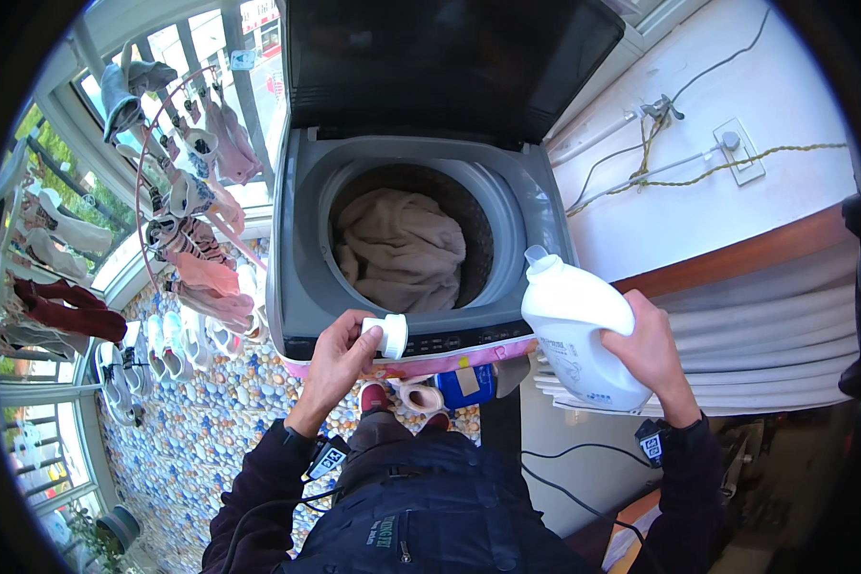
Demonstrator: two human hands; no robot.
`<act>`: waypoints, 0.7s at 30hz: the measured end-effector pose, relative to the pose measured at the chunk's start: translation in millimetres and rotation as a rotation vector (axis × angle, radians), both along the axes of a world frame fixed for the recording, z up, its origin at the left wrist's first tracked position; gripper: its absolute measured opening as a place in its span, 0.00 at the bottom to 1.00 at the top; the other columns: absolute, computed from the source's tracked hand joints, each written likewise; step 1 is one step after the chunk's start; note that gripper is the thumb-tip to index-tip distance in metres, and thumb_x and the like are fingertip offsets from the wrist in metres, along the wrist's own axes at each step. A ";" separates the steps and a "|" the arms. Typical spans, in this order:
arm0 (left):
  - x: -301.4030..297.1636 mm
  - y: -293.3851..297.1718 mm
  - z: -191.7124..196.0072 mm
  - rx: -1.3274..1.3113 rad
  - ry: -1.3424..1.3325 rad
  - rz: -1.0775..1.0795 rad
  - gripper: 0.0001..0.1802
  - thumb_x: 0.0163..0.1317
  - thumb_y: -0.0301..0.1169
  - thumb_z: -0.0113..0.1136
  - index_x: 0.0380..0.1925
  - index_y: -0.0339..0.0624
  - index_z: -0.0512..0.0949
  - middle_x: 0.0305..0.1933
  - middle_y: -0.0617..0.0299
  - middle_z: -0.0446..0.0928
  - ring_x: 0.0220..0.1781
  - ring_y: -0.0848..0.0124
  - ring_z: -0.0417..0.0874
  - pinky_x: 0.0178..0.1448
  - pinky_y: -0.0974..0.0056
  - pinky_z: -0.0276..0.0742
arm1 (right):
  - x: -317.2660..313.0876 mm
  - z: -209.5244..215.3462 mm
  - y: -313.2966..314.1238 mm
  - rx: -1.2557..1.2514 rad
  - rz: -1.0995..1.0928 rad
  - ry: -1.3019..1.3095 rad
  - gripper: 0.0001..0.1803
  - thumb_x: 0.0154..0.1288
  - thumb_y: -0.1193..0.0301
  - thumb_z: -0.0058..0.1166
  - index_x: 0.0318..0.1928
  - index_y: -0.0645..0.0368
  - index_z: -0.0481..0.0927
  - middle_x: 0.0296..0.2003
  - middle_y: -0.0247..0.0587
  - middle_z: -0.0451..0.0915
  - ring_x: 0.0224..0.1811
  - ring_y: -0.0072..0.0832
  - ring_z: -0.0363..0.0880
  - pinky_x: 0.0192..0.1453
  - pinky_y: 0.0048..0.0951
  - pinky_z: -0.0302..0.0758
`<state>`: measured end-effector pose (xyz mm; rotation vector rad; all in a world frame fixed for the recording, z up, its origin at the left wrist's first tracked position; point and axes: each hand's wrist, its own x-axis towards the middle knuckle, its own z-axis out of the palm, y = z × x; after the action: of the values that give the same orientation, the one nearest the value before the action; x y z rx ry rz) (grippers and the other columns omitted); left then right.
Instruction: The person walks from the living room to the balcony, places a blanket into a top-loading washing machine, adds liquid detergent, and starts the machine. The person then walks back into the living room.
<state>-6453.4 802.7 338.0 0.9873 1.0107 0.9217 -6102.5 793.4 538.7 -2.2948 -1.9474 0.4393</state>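
Observation:
My left hand pinches a white bottle cap in front of the washing machine's control strip. In my right hand is the handle of a white detergent bottle, tilted slightly to the left, its clear spout uncovered. The bottle is beside the right front corner of the top-loading washing machine. The machine's dark lid stands raised. Inside the drum lies a bunched beige-brown cloth. No liquid shows at the spout.
Socks and other small laundry hang from a round rack at the left by the windows. Several shoes stand on the pebble-patterned floor. A blue container sits below the machine's front. Cords and an outlet are on the right wall.

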 end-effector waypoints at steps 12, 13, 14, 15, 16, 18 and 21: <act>-13.9 -6.0 -3.2 -0.027 -0.013 0.056 0.14 0.71 0.34 0.55 0.47 0.32 0.73 0.29 0.66 0.74 0.25 0.82 0.70 0.29 0.74 0.67 | 0.5 -2.7 58.3 -0.028 0.023 0.014 0.23 0.51 0.66 0.60 0.41 0.75 0.78 0.35 0.63 0.82 0.35 0.48 0.85 0.43 0.38 0.81; -14.3 -6.0 -4.0 -0.027 -0.023 0.060 0.14 0.71 0.34 0.55 0.47 0.32 0.73 0.29 0.66 0.74 0.25 0.83 0.70 0.29 0.74 0.67 | 1.3 -3.4 62.3 -0.029 0.031 0.019 0.23 0.51 0.65 0.60 0.41 0.75 0.78 0.35 0.63 0.82 0.35 0.48 0.85 0.43 0.38 0.81; -14.6 -6.0 -5.0 -0.028 -0.035 0.063 0.14 0.71 0.34 0.55 0.47 0.32 0.73 0.29 0.66 0.74 0.25 0.83 0.70 0.29 0.74 0.67 | 2.3 -3.5 66.0 -0.036 0.028 0.009 0.23 0.52 0.65 0.60 0.41 0.75 0.78 0.35 0.64 0.82 0.35 0.48 0.85 0.43 0.38 0.81; -14.7 -6.2 -6.0 -0.038 -0.041 0.066 0.14 0.71 0.34 0.55 0.47 0.32 0.73 0.29 0.66 0.74 0.25 0.83 0.70 0.29 0.74 0.67 | 3.0 -3.6 68.9 -0.040 0.040 0.015 0.24 0.52 0.65 0.60 0.42 0.75 0.78 0.35 0.64 0.82 0.36 0.48 0.85 0.43 0.38 0.81; -14.6 -6.3 -6.9 -0.027 -0.045 0.061 0.14 0.71 0.34 0.55 0.47 0.33 0.73 0.29 0.66 0.75 0.25 0.82 0.71 0.29 0.75 0.67 | 3.7 -4.0 72.3 -0.050 0.044 0.010 0.24 0.52 0.64 0.60 0.42 0.75 0.78 0.35 0.64 0.82 0.36 0.48 0.85 0.43 0.38 0.81; -14.4 -6.6 -8.1 -0.025 -0.035 0.058 0.14 0.72 0.34 0.53 0.48 0.34 0.73 0.29 0.66 0.75 0.24 0.82 0.72 0.29 0.76 0.66 | 5.4 -4.3 79.3 -0.060 0.051 -0.004 0.25 0.52 0.63 0.60 0.42 0.76 0.78 0.35 0.64 0.82 0.36 0.48 0.85 0.43 0.38 0.81; -13.8 -7.0 -8.1 -0.037 -0.047 0.065 0.14 0.71 0.34 0.55 0.47 0.33 0.73 0.29 0.66 0.75 0.25 0.82 0.71 0.29 0.75 0.68 | 7.4 -6.3 86.7 -0.066 0.058 -0.020 0.26 0.52 0.62 0.60 0.42 0.76 0.78 0.35 0.63 0.83 0.36 0.48 0.85 0.43 0.38 0.81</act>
<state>-6467.2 795.7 330.0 0.9024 1.0213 0.9725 -6095.1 880.1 532.4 -2.2955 -2.0438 0.4956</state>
